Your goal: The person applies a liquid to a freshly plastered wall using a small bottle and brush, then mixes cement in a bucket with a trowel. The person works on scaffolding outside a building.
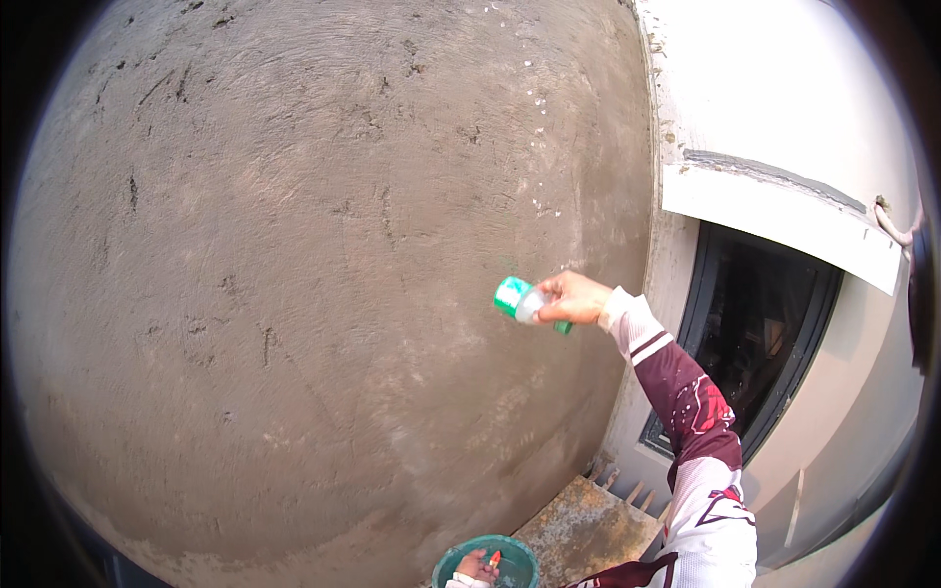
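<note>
My right hand [573,297] reaches out at the wet-looking grey plaster wall [323,245], fingers wrapped round a small green-and-white cylindrical container [513,295]. Its green end points left, and a bit of green shows below my fingers. Whether the container touches the wall I cannot tell. Low in the picture, my left hand [474,566] is over a green bucket [527,551], its fingers curled. A small orange-red tip [495,560] shows beside those fingers; the rest of that thing is hidden.
To the right is a dark-framed window [760,323] under a white ledge [784,220]. A stained board or slab [588,529] lies at the wall's foot, beside the bucket. A curved pipe [890,223] sticks out at the far right.
</note>
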`<state>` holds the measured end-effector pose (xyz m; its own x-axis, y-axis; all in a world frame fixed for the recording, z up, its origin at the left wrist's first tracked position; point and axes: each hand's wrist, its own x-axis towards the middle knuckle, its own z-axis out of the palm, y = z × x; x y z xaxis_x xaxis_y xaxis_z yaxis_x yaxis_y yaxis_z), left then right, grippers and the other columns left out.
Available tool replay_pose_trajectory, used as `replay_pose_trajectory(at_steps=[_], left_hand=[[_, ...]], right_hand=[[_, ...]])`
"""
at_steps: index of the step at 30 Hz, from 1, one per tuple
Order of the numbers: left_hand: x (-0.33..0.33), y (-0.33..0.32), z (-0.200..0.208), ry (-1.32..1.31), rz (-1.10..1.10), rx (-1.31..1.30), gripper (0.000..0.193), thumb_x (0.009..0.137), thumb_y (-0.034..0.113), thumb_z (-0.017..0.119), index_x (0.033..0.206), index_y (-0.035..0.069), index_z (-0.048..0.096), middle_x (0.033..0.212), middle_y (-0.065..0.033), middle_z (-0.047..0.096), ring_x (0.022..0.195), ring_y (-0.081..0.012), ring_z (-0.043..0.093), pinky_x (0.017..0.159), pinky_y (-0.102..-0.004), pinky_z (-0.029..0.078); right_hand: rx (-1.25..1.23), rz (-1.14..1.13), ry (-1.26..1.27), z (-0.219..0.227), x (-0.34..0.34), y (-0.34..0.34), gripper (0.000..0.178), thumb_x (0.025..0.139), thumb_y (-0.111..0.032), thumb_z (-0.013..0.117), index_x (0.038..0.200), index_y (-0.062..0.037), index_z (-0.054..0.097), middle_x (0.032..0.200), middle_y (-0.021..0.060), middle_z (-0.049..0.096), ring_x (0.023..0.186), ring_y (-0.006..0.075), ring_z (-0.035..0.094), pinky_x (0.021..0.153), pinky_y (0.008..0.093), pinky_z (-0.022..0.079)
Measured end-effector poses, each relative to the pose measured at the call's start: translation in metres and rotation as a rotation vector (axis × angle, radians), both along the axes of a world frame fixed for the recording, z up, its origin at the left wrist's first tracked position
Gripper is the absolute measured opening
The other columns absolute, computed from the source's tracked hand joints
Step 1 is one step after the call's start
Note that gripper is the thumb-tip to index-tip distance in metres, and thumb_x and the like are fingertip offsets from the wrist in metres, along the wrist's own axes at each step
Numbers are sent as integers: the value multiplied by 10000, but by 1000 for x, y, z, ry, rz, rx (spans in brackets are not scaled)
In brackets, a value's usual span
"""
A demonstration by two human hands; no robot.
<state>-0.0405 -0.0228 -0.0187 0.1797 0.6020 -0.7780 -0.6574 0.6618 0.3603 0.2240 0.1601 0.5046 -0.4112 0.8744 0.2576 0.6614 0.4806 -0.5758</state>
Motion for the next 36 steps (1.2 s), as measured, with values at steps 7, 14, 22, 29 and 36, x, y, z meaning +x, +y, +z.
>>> replay_pose_trajectory(at_steps=[7, 14, 22, 29, 36], left_hand=[[14, 8, 16, -28, -28, 27, 166, 857, 180, 539, 909, 82, 417, 694, -68, 404, 582, -195, 408, 569, -410, 427], [2, 1, 58, -18, -54, 91, 161, 862, 176, 534, 917, 80, 417, 691, -68, 405, 578, -193, 409, 569, -408, 428], [13, -4, 98, -23, -68, 104, 101, 880, 154, 513, 891, 92, 434, 693, -54, 390, 587, -182, 384, 609, -423, 427], [20, -1, 90, -17, -138, 143, 110, 870, 156, 518, 888, 82, 438, 677, -48, 405, 585, -185, 395, 610, -434, 422], [29, 4, 66, 35, -144, -4, 125, 841, 150, 539, 884, 83, 443, 676, -52, 418, 588, -190, 404, 611, -418, 421]], right_hand=[[-652, 389, -452, -382, -54, -62, 725, 584, -274, 738, 1224, -32, 499, 1062, 147, 622, 976, 260, 601, 822, 350, 471], [-547, 502, -647, -583, -129, -140, 759, 607, -171, 735, 1279, -95, 391, 1127, 142, 578, 1012, 320, 573, 857, 396, 452], [-618, 406, -630, -592, -127, -162, 758, 626, -158, 736, 1280, -92, 359, 1115, 145, 576, 1018, 316, 571, 859, 395, 453], [-690, 263, -289, -607, -111, -175, 759, 642, -147, 737, 1281, -89, 331, 1104, 148, 574, 1024, 313, 570, 860, 394, 455], [-666, -180, 493, -573, -30, -160, 736, 689, -113, 742, 1253, -1, 283, 1024, 166, 574, 938, 240, 598, 806, 364, 485]])
